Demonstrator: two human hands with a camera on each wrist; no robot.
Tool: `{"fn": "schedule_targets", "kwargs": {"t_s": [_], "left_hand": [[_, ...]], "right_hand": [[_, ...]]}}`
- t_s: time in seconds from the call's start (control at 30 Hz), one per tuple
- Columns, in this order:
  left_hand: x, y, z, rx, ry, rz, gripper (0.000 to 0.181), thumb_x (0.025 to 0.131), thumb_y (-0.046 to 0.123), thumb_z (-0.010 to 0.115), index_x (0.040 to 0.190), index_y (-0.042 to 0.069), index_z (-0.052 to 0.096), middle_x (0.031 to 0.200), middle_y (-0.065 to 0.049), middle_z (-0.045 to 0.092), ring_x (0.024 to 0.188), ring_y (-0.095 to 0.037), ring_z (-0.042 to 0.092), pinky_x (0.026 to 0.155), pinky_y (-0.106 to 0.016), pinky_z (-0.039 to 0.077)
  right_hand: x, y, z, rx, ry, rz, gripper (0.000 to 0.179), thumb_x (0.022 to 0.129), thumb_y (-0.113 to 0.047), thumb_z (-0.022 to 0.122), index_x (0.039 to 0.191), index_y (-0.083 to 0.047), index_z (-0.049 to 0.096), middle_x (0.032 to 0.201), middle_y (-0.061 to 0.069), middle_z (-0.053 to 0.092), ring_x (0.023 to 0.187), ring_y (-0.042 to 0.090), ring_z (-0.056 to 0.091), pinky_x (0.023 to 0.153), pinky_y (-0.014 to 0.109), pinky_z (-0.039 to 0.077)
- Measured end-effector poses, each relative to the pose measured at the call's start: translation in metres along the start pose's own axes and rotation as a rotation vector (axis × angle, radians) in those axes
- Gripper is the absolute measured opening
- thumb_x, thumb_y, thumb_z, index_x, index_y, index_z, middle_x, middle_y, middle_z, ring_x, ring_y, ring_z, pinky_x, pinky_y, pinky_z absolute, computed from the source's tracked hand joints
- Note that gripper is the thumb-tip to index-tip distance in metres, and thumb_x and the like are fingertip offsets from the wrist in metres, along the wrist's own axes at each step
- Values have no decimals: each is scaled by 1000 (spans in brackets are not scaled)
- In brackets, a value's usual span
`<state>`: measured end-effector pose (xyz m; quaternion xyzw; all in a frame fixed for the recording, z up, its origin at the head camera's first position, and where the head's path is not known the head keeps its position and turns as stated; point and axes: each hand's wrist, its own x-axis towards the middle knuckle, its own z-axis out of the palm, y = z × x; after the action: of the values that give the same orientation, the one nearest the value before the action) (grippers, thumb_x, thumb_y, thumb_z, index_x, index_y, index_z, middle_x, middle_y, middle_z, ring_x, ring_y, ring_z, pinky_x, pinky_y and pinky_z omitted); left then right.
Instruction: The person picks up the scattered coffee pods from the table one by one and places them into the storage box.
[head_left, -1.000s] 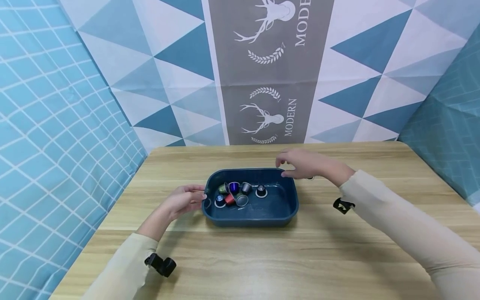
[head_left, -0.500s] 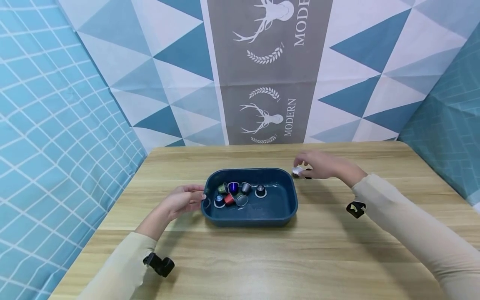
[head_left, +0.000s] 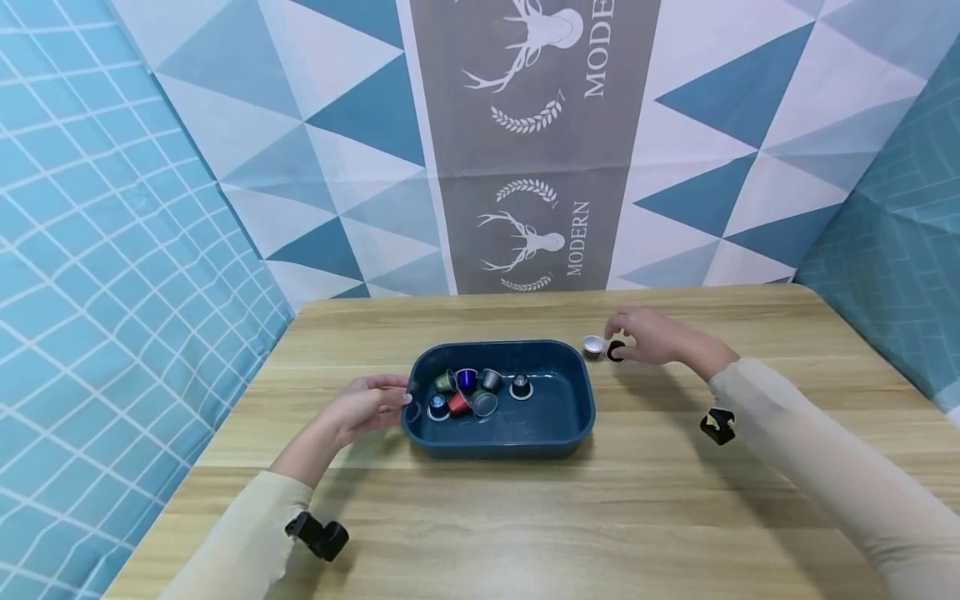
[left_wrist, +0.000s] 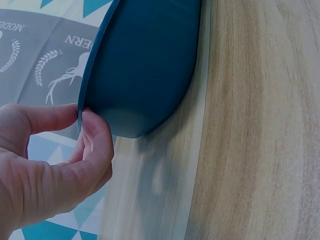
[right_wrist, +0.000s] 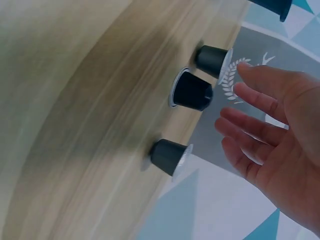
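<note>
My left hand [head_left: 363, 410] pinches the left rim of a dark blue plastic bin [head_left: 495, 448]. In the left wrist view, its thumb and index finger [left_wrist: 97, 135] lie on either side of the rim. My right hand [head_left: 651, 336] hovers at the table's back right, fingers apart and holding nothing. Just under it is a black coffee capsule [head_left: 616, 351]; a silver-lidded capsule [head_left: 593, 347] lies beside that one. The right wrist view has a black capsule [right_wrist: 191, 90] lid down between two lid-up capsules, with the fingertips a short way above; a third capsule [right_wrist: 169, 157] lies apart.
Inside the bin, several capsules gather at the left, among them a red capsule [head_left: 459, 403] and a purple one [head_left: 467, 379]. A black capsule [head_left: 521, 386] stands alone near the bin's middle. The wooden table [head_left: 480, 533] ends at a patterned backdrop [head_left: 375, 167].
My right hand has moved right from the bin's back right corner to above the black capsule, uncovering the silver-lidded one. The left hand stays on the rim.
</note>
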<state>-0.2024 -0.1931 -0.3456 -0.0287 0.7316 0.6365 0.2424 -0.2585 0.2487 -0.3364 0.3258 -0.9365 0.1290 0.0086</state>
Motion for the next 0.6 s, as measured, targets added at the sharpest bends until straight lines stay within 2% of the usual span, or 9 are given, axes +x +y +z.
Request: {"fn": "schedule_targets", "kwargs": {"t_s": [0.17,0.5,0.6], "left_hand": [[0,0,1,-1,0,5,49,92,4,55,136,-10,37,99,-1,58,86,-7,61,76,-21,54],[-1,1,1,14,15,-11,49,92,5,56,136,-9,38,102,-4,59,88,-9,62,77,-22,55],[0,1,0,23,12,-8,50,92,5,56,137,-9,37,103,-4,59,88,-8,62,77,-21,55]], "right_hand": [[-1,6,6,5,-4,26,20,85,-6,69,103,1,66,102,16,63,94,33,62,84,44,53],[-6,11,14,5,19,-10,18,81,0,70,99,3,65,97,16,62,89,29,62,78,41,54],[-8,11,15,-2,24,2,17,81,0,71,96,1,64,95,14,62,88,27,61,78,40,54]]}}
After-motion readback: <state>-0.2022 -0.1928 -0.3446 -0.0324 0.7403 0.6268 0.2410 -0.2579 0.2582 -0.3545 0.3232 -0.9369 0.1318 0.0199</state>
